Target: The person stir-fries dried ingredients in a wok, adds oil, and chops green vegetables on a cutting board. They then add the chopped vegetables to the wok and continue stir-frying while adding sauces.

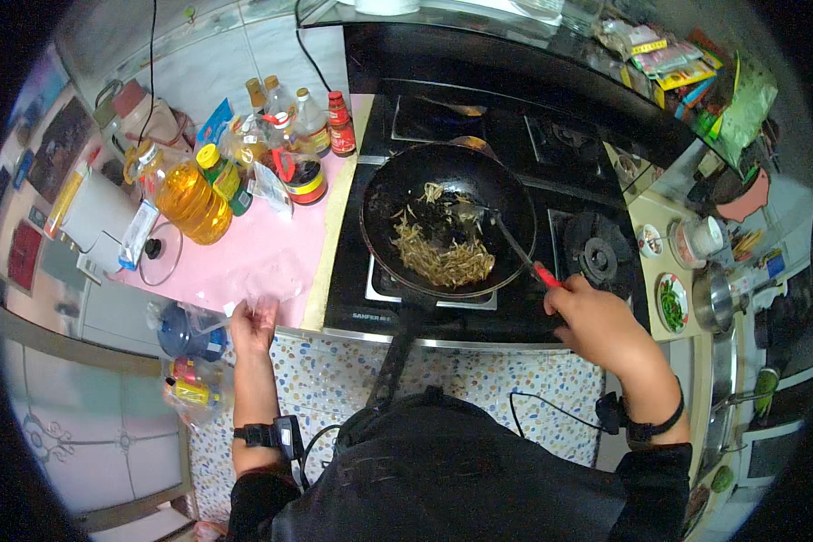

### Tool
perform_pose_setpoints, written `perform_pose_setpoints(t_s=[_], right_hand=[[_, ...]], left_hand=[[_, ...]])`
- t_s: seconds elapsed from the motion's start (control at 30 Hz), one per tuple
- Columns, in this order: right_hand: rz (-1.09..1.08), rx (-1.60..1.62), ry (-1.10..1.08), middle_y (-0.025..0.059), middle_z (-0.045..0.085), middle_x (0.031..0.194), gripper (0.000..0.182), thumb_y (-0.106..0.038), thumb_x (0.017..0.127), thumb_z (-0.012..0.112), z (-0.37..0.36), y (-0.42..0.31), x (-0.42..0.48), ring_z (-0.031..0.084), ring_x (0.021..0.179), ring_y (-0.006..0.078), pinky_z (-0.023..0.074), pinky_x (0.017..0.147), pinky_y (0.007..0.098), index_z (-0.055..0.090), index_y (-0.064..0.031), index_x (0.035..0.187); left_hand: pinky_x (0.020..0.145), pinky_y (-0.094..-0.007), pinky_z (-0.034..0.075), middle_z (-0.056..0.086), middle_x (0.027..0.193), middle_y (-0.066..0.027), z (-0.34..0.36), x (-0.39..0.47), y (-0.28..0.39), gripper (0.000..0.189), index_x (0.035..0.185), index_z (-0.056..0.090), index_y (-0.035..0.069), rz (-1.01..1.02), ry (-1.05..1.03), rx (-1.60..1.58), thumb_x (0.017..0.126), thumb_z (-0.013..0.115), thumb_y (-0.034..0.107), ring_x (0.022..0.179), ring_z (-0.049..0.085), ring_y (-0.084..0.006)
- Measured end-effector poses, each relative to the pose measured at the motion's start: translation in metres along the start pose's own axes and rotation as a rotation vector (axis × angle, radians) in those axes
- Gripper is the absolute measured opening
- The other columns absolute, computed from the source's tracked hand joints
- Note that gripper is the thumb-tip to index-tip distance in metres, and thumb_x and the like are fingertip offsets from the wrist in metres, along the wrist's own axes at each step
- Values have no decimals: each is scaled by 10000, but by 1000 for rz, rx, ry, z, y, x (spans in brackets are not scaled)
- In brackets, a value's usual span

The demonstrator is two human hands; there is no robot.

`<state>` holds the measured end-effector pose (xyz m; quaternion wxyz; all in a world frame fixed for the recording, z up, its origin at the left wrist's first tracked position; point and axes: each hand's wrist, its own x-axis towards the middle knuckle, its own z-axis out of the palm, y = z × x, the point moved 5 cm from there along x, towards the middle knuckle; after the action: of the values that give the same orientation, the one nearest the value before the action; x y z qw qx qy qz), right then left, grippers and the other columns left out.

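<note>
A black wok (447,169) sits on the front left burner of a black gas stove. Small brownish strips of food (440,261), perhaps little dried fish, lie along its lower side. My right hand (586,315) grips the red handle of a metal spatula (515,247), whose blade rests inside the wok on the right. My left hand (256,322), palm up, is at the front edge of the pink-covered counter (203,271). Its fingers touch or lie beside a clear plastic tray or bag (271,274); whether they hold it cannot be told.
A large oil bottle (193,200), several sauce bottles and a glass lid (161,254) stand or lie on the left counter. A plate of cut green vegetables (671,303), a small bowl (650,240) and a metal pot (713,298) are on the right. The front right burner (595,254) holds no pan.
</note>
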<state>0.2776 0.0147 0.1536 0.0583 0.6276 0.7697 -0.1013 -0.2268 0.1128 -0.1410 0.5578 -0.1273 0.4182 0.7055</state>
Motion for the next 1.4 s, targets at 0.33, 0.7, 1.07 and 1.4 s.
perform_pose_setpoints(t_s=[0.33, 0.7, 1.07, 1.4], right_hand=[[276, -79, 263, 163, 660, 841, 217, -207, 832, 666, -31, 14, 20, 642, 784, 378, 510, 657, 471, 560, -98, 987], [70, -52, 226, 129, 613, 889, 335, -162, 846, 629, -31, -32, 32, 627, 754, 368, 520, 623, 445, 615, -199, 1178], [84, -130, 238, 143, 614, 889, 360, -123, 809, 650, -57, -22, 10, 623, 759, 365, 510, 643, 442, 650, -177, 1164], [28, -118, 289, 129, 603, 859, 322, -141, 818, 649, -49, -23, 22, 618, 731, 359, 509, 616, 435, 663, -181, 1138]], left_hand=[[771, -421, 585, 563, 796, -106, -11, 57, -19, 362, 834, 509, 8, -188, -101, 82, 881, 681, 323, 725, 606, -248], [861, -463, 551, 637, 860, -188, 7, 1, -19, 362, 852, 562, -19, -406, -210, 319, 903, 622, 334, 834, 652, -322], [962, -393, 480, 622, 1226, -105, 22, -85, -14, 435, 1287, 524, 22, -317, -539, 871, 967, 529, 317, 1125, 597, -258], [964, -303, 437, 629, 1175, -101, 65, -179, -59, 312, 1188, 614, -3, -387, -1345, 1441, 982, 538, 219, 1104, 572, -179]])
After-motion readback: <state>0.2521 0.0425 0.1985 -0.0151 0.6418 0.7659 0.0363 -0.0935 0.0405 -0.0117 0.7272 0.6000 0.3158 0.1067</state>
